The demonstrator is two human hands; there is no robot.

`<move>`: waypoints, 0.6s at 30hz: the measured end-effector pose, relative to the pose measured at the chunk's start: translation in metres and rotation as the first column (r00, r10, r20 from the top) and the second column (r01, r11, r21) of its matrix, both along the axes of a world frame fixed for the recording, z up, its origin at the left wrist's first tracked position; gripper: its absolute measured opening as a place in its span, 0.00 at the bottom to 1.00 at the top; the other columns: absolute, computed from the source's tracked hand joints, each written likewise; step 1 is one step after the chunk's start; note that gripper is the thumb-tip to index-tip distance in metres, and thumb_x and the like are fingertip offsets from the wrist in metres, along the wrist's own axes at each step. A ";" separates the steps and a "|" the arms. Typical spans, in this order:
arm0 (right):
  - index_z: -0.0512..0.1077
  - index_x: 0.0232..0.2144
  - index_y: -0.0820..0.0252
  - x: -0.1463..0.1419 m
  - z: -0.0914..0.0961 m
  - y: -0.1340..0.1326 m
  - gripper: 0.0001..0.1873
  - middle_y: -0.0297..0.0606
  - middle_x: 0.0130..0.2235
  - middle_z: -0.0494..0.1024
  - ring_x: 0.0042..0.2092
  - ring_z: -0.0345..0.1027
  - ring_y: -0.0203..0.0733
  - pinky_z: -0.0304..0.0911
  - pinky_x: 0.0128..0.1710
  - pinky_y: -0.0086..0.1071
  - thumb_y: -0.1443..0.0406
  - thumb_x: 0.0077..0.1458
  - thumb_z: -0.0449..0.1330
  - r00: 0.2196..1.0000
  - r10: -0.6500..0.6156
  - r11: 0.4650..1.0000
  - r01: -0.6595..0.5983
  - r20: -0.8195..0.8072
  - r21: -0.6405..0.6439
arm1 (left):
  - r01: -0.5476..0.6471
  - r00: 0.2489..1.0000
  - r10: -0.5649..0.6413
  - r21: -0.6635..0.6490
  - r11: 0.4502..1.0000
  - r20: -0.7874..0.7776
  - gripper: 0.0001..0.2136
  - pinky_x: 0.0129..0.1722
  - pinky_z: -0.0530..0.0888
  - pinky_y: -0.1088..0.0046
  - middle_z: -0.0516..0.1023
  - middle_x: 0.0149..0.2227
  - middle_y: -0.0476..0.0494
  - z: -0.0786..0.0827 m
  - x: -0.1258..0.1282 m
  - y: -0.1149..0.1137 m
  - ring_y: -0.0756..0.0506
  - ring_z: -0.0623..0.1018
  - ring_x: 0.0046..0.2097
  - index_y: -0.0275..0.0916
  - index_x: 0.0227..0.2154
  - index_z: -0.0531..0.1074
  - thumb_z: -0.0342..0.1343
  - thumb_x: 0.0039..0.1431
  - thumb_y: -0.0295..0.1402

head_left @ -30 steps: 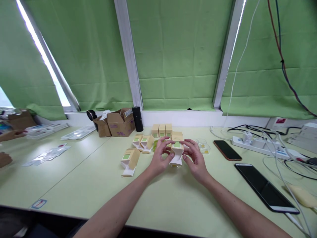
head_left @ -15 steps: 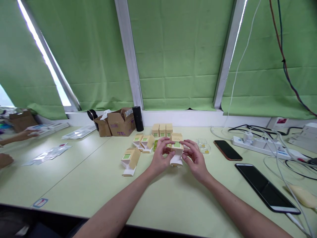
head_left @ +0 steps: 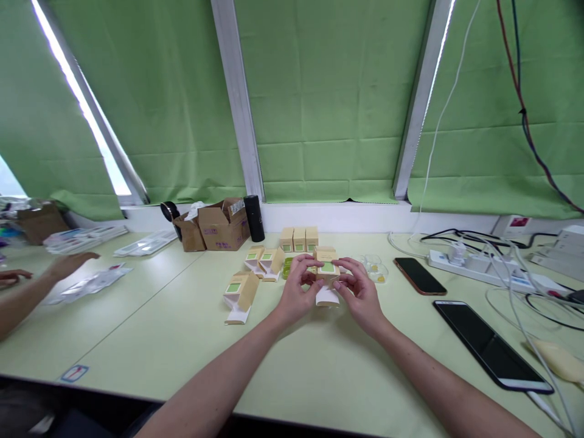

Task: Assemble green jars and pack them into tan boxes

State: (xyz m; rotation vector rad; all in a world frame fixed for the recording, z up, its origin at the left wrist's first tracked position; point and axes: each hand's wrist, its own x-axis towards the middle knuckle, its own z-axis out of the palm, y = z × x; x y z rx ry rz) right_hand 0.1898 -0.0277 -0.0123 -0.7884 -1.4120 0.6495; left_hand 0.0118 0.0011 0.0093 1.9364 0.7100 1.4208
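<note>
Between both hands is a small tan cardboard box (head_left: 326,277) with a green-windowed label and a white flap hanging open toward me. My left hand (head_left: 298,286) grips its left side, thumb low and fingers along the top edge. On the right side my right hand (head_left: 358,286) holds it with bent fingers. To the left stand more such boxes with open flaps: a single box (head_left: 241,292) and a pair (head_left: 264,261) behind it. Three closed boxes (head_left: 298,239) line up at the back. A green item (head_left: 287,266) peeks out beside my left hand, partly hidden.
Right of my hands lies a clear plastic tray (head_left: 376,269) with yellowish bits. Farther right are two phones (head_left: 420,276), a power strip (head_left: 483,267) and loose cables. Brown cartons (head_left: 223,228) and a black cylinder (head_left: 254,219) stand behind. A co-worker's hand (head_left: 73,264) reaches over plastic packets at left.
My hands stay on the box, with slight shifts of the right fingers and the flap. At left, the co-worker's hand has come off the stack and now hovers nearer the packets.
</note>
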 end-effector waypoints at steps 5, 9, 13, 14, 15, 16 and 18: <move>0.75 0.53 0.47 -0.001 0.000 0.000 0.18 0.45 0.60 0.64 0.40 0.77 0.41 0.77 0.43 0.43 0.57 0.61 0.63 0.999 -0.035 0.999 0.035 0.010 -0.013 | -0.001 1.000 0.001 0.005 1.000 -0.007 0.11 0.42 0.77 0.69 0.62 0.56 0.38 0.001 0.001 -0.001 0.47 0.77 0.45 0.43 0.49 0.74 0.60 0.64 0.34; 0.75 0.53 0.48 -0.001 -0.001 0.001 0.17 0.45 0.60 0.64 0.40 0.76 0.41 0.77 0.41 0.42 0.59 0.63 0.61 0.999 -0.038 0.999 0.039 0.016 -0.016 | 0.001 1.000 -0.002 -0.001 1.000 -0.011 0.11 0.41 0.77 0.69 0.62 0.56 0.39 0.001 0.000 -0.003 0.50 0.76 0.41 0.43 0.49 0.73 0.59 0.65 0.33; 0.75 0.53 0.48 -0.001 -0.002 0.000 0.17 0.45 0.60 0.64 0.41 0.76 0.41 0.77 0.42 0.41 0.59 0.63 0.61 1.000 -0.029 0.999 0.029 0.006 -0.017 | -0.010 1.000 0.010 -0.001 1.000 -0.020 0.11 0.41 0.77 0.69 0.62 0.56 0.39 0.001 0.001 -0.004 0.51 0.75 0.38 0.42 0.49 0.73 0.59 0.64 0.34; 0.75 0.53 0.48 -0.002 -0.002 0.000 0.17 0.45 0.60 0.63 0.41 0.76 0.41 0.77 0.42 0.41 0.59 0.63 0.61 1.000 -0.027 0.999 0.027 0.002 -0.018 | -0.012 1.000 0.012 -0.001 1.000 -0.021 0.11 0.41 0.77 0.69 0.62 0.56 0.39 0.001 0.001 -0.004 0.51 0.75 0.38 0.42 0.49 0.73 0.59 0.64 0.34; 0.75 0.53 0.48 -0.002 -0.002 0.000 0.17 0.45 0.60 0.63 0.41 0.76 0.41 0.77 0.42 0.41 0.58 0.63 0.61 1.000 -0.026 0.999 0.026 -0.003 -0.019 | -0.013 1.000 0.012 -0.003 1.000 -0.024 0.12 0.41 0.77 0.69 0.62 0.56 0.39 0.001 0.001 -0.005 0.51 0.75 0.38 0.43 0.49 0.73 0.59 0.65 0.34; 0.74 0.53 0.48 -0.002 -0.002 0.000 0.17 0.45 0.61 0.63 0.41 0.76 0.41 0.77 0.42 0.40 0.58 0.63 0.62 1.000 -0.024 0.999 0.023 -0.006 -0.022 | -0.012 1.000 0.012 -0.008 1.000 -0.028 0.12 0.41 0.77 0.69 0.62 0.56 0.39 0.001 0.001 -0.005 0.51 0.75 0.37 0.43 0.50 0.73 0.59 0.65 0.35; 0.74 0.54 0.49 -0.002 -0.001 0.000 0.18 0.44 0.61 0.63 0.41 0.76 0.40 0.77 0.42 0.39 0.57 0.62 0.62 1.000 -0.016 0.999 0.016 -0.013 -0.033 | -0.008 0.999 0.007 -0.025 1.000 -0.038 0.13 0.41 0.77 0.68 0.61 0.57 0.39 0.002 0.001 -0.006 0.52 0.75 0.36 0.44 0.51 0.72 0.60 0.65 0.37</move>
